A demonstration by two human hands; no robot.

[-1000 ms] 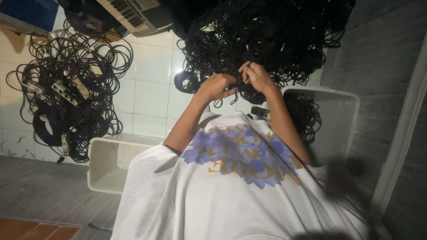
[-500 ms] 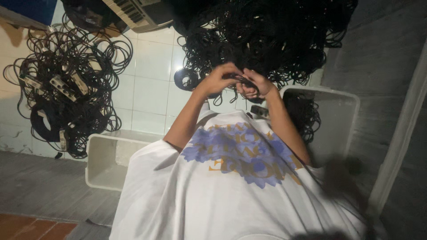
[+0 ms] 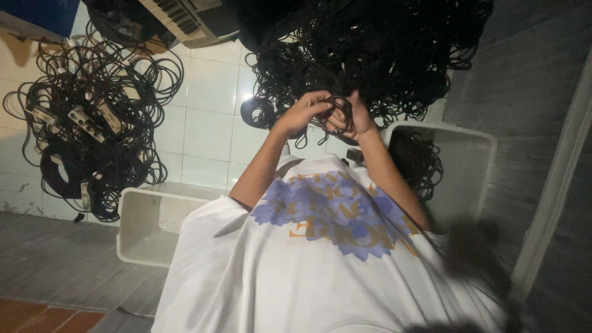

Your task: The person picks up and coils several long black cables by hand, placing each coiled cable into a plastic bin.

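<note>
My left hand (image 3: 301, 115) and my right hand (image 3: 353, 121) are raised together in front of my white printed shirt (image 3: 320, 259). Both grip a small bundle of thin black cable (image 3: 338, 111), looped between the fingers. The right hand's fingers are wrapped around the loops, and the left hand pinches the bundle from the side. Just beyond the hands lies a big tangled heap of black cables (image 3: 370, 49) on the white tiled floor (image 3: 203, 92). How the bundle connects to the heap is hidden by my fingers.
A white plastic bin (image 3: 468, 160) on the right holds some black cables (image 3: 419, 163). Another white bin (image 3: 145, 225) stands on the left. Farther left is a pile of cables with power strips (image 3: 86, 129). A keyboard instrument (image 3: 185, 21) lies at the top.
My hands have drawn closer together and turned; the cable loops are now gathered tightly between them. The view has shifted slightly.
</note>
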